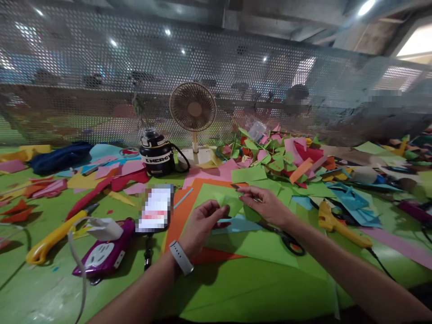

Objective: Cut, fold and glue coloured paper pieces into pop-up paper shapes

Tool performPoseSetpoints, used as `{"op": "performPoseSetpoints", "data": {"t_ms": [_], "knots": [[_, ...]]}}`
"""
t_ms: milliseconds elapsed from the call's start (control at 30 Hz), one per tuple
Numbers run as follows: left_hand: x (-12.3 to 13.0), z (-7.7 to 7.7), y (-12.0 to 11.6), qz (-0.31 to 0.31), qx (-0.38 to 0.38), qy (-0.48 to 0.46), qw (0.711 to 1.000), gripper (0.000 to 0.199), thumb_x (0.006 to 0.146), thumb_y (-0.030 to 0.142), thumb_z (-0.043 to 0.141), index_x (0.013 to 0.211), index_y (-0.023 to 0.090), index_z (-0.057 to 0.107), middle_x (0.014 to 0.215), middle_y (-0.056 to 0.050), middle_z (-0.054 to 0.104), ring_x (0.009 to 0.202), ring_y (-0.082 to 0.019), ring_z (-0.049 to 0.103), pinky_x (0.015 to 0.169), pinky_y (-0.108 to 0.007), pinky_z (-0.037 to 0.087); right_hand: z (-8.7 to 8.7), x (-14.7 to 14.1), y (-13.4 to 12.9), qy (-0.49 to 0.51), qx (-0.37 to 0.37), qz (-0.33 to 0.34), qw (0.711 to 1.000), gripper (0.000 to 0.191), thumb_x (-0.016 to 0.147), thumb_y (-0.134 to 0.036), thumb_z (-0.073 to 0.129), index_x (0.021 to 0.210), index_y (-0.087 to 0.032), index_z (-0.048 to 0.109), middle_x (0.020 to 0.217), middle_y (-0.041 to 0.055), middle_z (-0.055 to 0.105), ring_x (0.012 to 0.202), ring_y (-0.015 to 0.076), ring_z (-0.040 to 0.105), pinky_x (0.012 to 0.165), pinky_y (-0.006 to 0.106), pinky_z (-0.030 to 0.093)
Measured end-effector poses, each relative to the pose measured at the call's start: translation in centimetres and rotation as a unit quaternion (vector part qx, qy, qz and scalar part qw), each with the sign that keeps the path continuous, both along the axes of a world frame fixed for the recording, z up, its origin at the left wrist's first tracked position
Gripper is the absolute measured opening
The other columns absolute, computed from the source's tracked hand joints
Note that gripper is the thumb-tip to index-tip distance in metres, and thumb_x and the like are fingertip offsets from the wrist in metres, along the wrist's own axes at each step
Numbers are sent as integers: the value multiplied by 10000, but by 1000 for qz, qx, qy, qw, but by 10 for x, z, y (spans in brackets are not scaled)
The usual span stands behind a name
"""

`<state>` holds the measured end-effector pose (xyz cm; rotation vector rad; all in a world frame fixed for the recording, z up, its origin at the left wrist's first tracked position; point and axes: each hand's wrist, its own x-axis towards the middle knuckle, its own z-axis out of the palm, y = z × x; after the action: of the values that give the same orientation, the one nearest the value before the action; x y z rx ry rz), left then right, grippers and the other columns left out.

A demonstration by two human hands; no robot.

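My left hand (205, 220) is closed, pinching a small piece of green paper (232, 203) between thumb and fingers. My right hand (265, 204) is closed at the right side of that piece, around a slim, dark-tipped, pen-like stick (235, 186); its exact kind is unclear. Scissors with dark handles (293, 244) lie under my right wrist, their blades partly hidden. Beneath both hands are a light blue paper strip (241, 224), a larger green sheet (270, 247) and an orange sheet (177, 220).
A phone (155, 208), purple power strip (104, 254) with a white plug, and yellow-handled cutter (54, 240) lie left. A yellow glue gun (342, 227) lies right. Behind stand a black jug (157, 155), a fan (193, 108) and heaped paper scraps (276, 155), before a perforated screen (236, 67).
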<state>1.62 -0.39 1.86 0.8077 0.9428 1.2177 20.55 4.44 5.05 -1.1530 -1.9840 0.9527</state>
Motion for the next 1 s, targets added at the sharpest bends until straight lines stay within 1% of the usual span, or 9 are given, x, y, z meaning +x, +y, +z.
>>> {"op": "performPoseSetpoints", "data": {"t_ms": [100, 167, 300, 400, 467, 567, 700, 833, 1000], "knots": [[-1, 0, 0, 23, -17, -11, 1000, 402, 567, 383, 826, 711, 180, 510, 700, 28, 617, 706, -168, 675, 623, -269, 533, 6, 21, -6, 14, 67, -69, 995, 341, 867, -472, 509, 943, -169, 647, 914, 59, 681, 852, 183, 619, 773, 311, 477], [-2, 0, 1, 37, -21, -12, 999, 411, 564, 377, 827, 721, 185, 500, 710, 28, 627, 705, -176, 687, 577, -245, 518, 9, 46, -14, 9, 92, -145, 985, 390, 859, -540, 477, 774, -183, 609, 715, 30, 647, 663, 163, 596, 657, 294, 478], [-2, 1, 3, 49, -16, -13, 999, 414, 561, 374, 825, 744, 186, 506, 743, 23, 640, 716, -186, 698, 522, -218, 497, 11, 112, -36, -61, 126, -318, 938, 513, 833, -627, 411, 531, -219, 488, 533, 21, 540, 557, 171, 553, 590, 313, 452], [-2, 1, 4, 55, -14, -14, 998, 412, 553, 376, 826, 740, 180, 516, 753, 23, 639, 734, -189, 699, 539, -223, 505, 2, 169, -52, -109, 137, -386, 906, 403, 733, -608, 540, 815, -216, 590, 819, 110, 660, 713, 238, 630, 648, 368, 487], [-1, 2, 4, 58, -10, -10, 998, 394, 562, 375, 819, 732, 176, 524, 747, 23, 632, 752, -195, 700, 547, -225, 506, -12, 206, -60, -220, 94, -364, 900, 388, 732, -526, 579, 993, -238, 590, 973, 162, 667, 858, 286, 639, 703, 399, 487], [-1, 3, 3, 59, -5, 0, 998, 370, 578, 368, 808, 732, 175, 534, 738, 22, 627, 758, -204, 701, 531, -216, 492, -39, 242, -66, -357, 129, -325, 866, 514, 601, -557, 594, 991, -224, 619, 1014, 197, 656, 930, 429, 599, 768, 548, 451], [-1, 3, 3, 60, -7, 6, 998, 378, 562, 368, 815, 741, 175, 543, 750, 15, 640, 765, -206, 699, 539, -223, 494, -58, 246, -65, -389, 146, -327, 849, 482, 581, -475, 540, 977, -213, 620, 932, 182, 666, 869, 435, 610, 742, 560, 460], [-3, 2, 3, 70, -12, -5, 997, 370, 553, 347, 824, 728, 173, 549, 754, 19, 647, 759, -181, 691, 590, -238, 510, -55, 227, -63, -382, 164, -316, 853, 430, 622, -403, 497, 1002, -229, 600, 927, 170, 660, 864, 407, 616, 737, 526, 468], [-3, 0, 4, 70, -11, -20, 997, 369, 553, 339, 827, 734, 171, 553, 765, 17, 647, 763, -186, 695, 592, -241, 510, -46, 211, -82, -312, 226, -374, 843, 373, 770, -428, 445, 1068, -238, 565, 1080, 175, 629, 996, 378, 593, 828, 487, 452]]}}
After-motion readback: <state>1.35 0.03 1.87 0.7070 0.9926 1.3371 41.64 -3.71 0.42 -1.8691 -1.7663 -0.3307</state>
